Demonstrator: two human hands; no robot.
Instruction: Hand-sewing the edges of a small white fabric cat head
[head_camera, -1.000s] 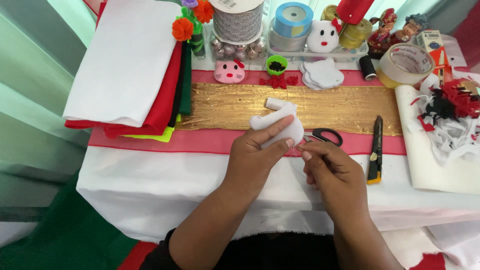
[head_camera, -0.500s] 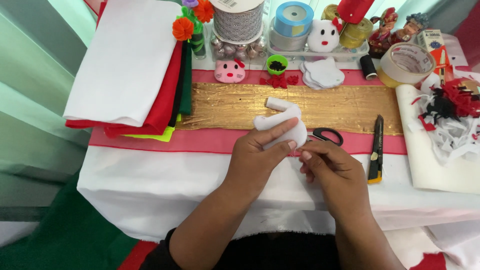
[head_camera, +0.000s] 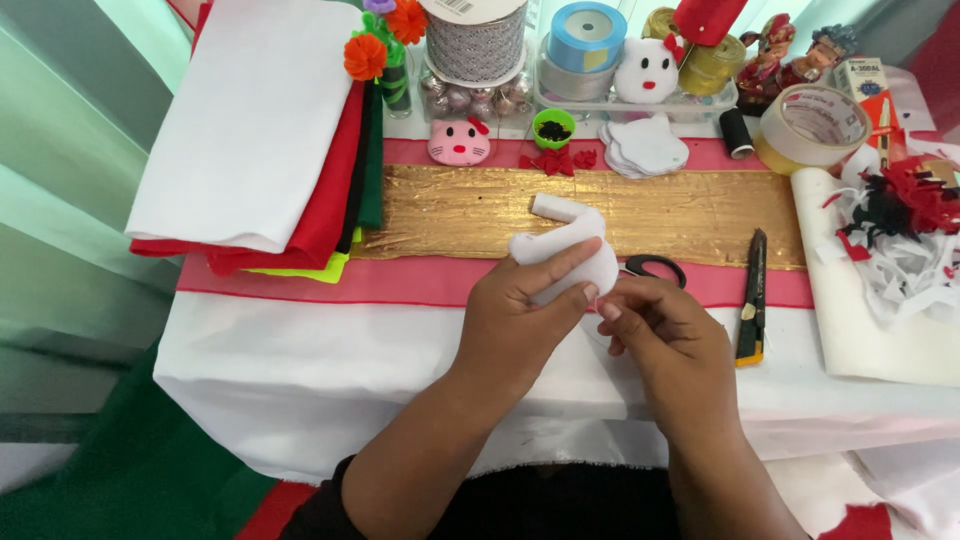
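Right now the left hand (head_camera: 520, 310) is clamped on a white felt piece (head_camera: 565, 250), thumb lying across its front and the fingers wrapped behind, so the soft shape sticks up just above the knuckles, over the gold strip (head_camera: 600, 212) that runs across the surface (head_camera: 300, 350). Its upper end curls into a small roll pointing away from the hand. The right hand (head_camera: 660, 330) sits just beside the left, touching the lower right edge of the felt with its fingertips (head_camera: 605, 310) pinched together; whether something thin is held between them is too small to tell. Just beyond the right hand, black-handled scissors (head_camera: 655, 266) lie partly hidden behind its knuckles, and a little farther to the right a utility knife (head_camera: 752, 300) with a yellow tip rests lengthwise. Far to the left of the left hand a stack of felt sheets (head_camera: 250, 130) is piled, white on top with red, green and yellow beneath. Beyond both hands, at the far edge, stand a pink cat face (head_camera: 458, 142), a pile of white cat-shaped cutouts (head_camera: 645, 148), a blue ribbon spool (head_camera: 587, 25) and a roll of tape (head_camera: 810, 125). To the right of the right hand, red, black and white scraps (head_camera: 900, 220) lie heaped on a white sheet.
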